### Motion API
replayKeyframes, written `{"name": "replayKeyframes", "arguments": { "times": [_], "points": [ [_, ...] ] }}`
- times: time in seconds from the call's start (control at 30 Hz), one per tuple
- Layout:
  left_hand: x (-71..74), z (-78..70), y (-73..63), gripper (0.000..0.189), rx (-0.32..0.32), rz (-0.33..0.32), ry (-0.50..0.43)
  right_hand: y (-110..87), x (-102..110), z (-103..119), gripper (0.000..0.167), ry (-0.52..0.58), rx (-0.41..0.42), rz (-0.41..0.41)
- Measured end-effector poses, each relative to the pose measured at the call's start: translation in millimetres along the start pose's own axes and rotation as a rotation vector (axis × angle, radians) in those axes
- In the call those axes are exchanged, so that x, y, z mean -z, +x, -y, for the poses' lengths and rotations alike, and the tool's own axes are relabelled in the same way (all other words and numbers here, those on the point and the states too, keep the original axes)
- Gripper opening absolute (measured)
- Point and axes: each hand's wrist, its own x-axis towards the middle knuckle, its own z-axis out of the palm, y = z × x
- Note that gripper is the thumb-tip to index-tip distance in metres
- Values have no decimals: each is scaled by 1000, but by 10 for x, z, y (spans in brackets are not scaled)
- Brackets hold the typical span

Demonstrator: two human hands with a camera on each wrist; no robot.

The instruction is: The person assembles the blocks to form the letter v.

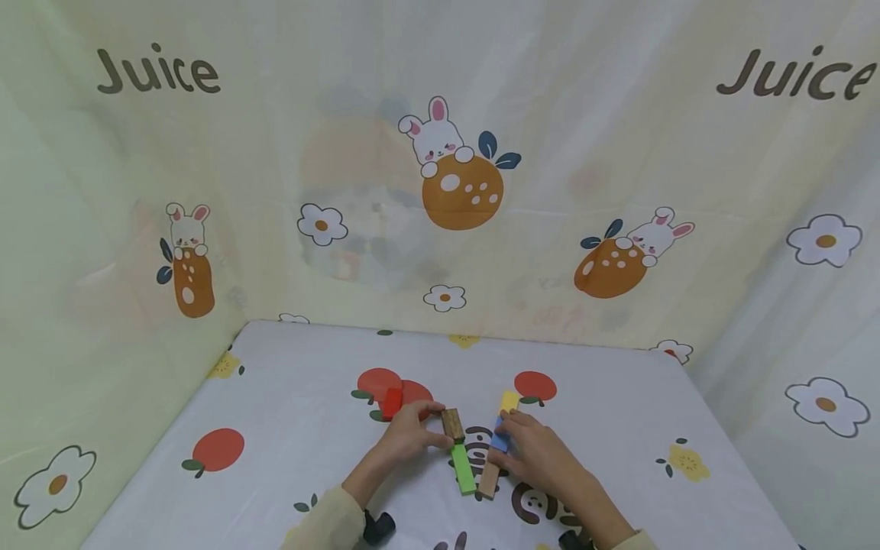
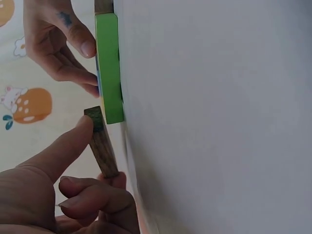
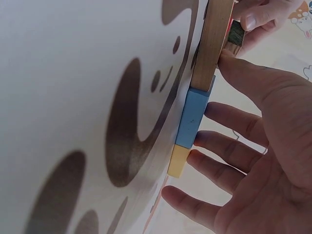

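A dark brown wooden block [image 1: 451, 425] is pinched lengthwise in my left hand [image 1: 406, 437], thumb at its near end and a finger at the far one. Its near end comes right up to the far end of a green block [image 1: 463, 468] lying on the table. To the right, a tan block [image 1: 489, 480], a blue block [image 1: 499, 437] and a yellow block [image 1: 509, 399] lie end to end in a slanting row. Along that row rests my right hand [image 3: 273, 122], its fairly straight fingers touching the blocks' side, thumb at the tan one.
A red block [image 1: 392, 402] lies beyond my left hand on a printed fruit. The table cloth [image 1: 289, 428] carries fruit and dark cartoon prints. Patterned curtains [image 1: 550, 137] stand behind and at both sides. A black wrist device [image 1: 380, 527] shows at the left sleeve.
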Motion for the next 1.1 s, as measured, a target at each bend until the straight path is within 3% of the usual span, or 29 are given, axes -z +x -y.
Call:
{"name": "replayKeyframes", "arguments": {
  "times": [1.1],
  "points": [
    [-36,21,-15,56,-51,-35,48,4,-12,0,51,-9,-2,-7]
  ]
}}
